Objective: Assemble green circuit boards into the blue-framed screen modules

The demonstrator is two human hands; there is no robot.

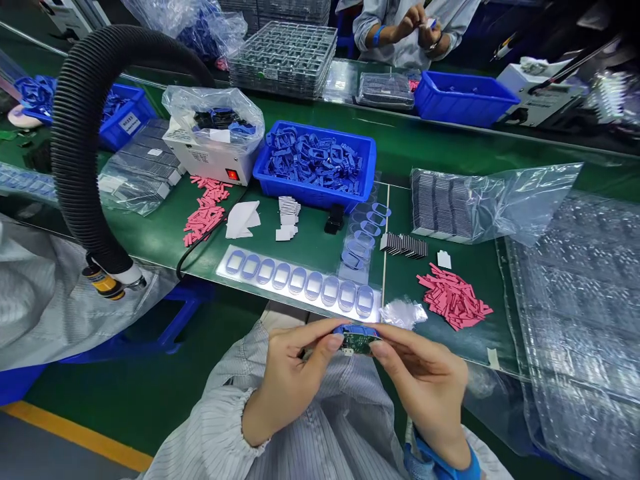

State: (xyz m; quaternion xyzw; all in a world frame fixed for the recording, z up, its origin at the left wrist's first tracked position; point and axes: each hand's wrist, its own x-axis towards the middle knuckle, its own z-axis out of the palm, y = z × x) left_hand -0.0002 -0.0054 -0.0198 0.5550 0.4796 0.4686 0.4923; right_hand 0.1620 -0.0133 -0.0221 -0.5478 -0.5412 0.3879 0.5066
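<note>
Between my two hands, above my lap at the table's front edge, is a green circuit board in a blue plastic frame (358,340). My left hand (303,373) pinches its left end between thumb and fingers. At the right end, my right hand (425,380) grips it the same way. Just beyond lies a sheet of oval stickers (297,281) in a row. A crumpled clear plastic piece (403,313) sits close past my right hand. Farther right is a pile of pink strips (453,297). The underside of the board is hidden.
A blue bin (367,180) of blue frames stands mid-table, beside a white box (210,157) with a red switch. Bagged grey parts (443,203) and clear trays (580,300) lie right. A black hose (75,133) arches at left. Across the bench, a co-worker's hands (417,30) hold something small.
</note>
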